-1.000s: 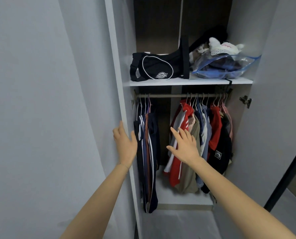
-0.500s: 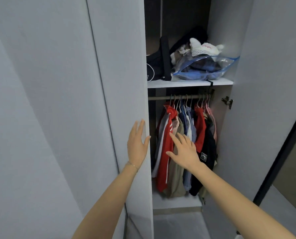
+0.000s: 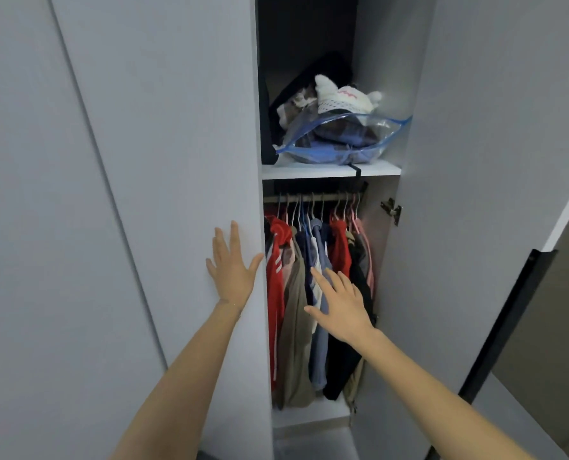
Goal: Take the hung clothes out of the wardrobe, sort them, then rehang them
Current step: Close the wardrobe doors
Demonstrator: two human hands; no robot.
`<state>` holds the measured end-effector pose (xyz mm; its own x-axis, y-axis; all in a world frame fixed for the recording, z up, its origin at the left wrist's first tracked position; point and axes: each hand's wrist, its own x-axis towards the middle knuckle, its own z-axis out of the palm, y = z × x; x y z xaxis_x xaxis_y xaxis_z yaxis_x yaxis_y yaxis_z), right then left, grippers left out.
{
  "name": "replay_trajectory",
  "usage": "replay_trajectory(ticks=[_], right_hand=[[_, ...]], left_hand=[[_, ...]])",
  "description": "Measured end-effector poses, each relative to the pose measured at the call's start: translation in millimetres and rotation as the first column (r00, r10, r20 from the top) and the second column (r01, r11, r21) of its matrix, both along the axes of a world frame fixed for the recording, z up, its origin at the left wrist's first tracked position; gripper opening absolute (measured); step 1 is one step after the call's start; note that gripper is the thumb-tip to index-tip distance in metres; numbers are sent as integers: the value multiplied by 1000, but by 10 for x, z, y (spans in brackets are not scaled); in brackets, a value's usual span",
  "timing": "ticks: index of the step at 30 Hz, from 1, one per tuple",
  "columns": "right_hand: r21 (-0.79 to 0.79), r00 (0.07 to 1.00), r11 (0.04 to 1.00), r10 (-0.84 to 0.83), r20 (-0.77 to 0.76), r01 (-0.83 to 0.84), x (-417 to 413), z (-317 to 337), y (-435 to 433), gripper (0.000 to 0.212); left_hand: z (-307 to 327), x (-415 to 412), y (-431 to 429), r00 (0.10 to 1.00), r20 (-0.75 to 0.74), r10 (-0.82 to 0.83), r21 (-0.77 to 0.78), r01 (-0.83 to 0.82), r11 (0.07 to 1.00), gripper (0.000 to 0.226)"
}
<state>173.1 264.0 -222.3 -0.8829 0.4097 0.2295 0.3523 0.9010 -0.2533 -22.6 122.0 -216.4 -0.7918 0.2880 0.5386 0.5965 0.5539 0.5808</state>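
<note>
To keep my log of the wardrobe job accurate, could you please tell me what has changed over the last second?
The left hand, flat on the left door, has pushed it rightward across the opening, hiding the dark striped garments on the left. The right hand stays open before the hung clothes, holding nothing. Those clothes and the plastic bag above are unmoved.

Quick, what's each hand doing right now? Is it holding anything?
Left hand: open, fingers spread flat on the wardrobe door.
Right hand: open, holding nothing, stretched out in front of the hung clothes.
</note>
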Motion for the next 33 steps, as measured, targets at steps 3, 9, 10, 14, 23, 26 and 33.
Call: replay_trajectory(ticks=[3,9,10,14,23,26,33], right_hand=[[-1,1000,1000,-1,18,1,-196,-32,148,80],[11,999,1000,-27,-21,28,-792,-13,428,79],[13,999,999,-31,-23,31,-892,-17,482,79],[8,999,999,-48,-18,48,-1250,-36,682,79],[-29,995,994,-102,7,102,-1612,-154,932,80],[-41,992,992,-120,30,121,-1646,-187,1001,80],[-49,990,989,-136,34,137,-1727,-191,1078,79]], left_hand=[[-86,-120,151,999,-36,37,1,-37,999,87],[-143,-370,558,989,-110,98,63,-92,994,85],[-166,-433,624,986,-126,113,72,-105,992,84],[-217,-638,872,972,-146,186,76,-176,981,82],[-274,-1003,1330,944,-132,302,108,-289,951,81],[-291,-1090,1421,939,-111,327,121,-313,942,82],[-318,-1211,1529,935,-113,336,155,-318,935,81]])
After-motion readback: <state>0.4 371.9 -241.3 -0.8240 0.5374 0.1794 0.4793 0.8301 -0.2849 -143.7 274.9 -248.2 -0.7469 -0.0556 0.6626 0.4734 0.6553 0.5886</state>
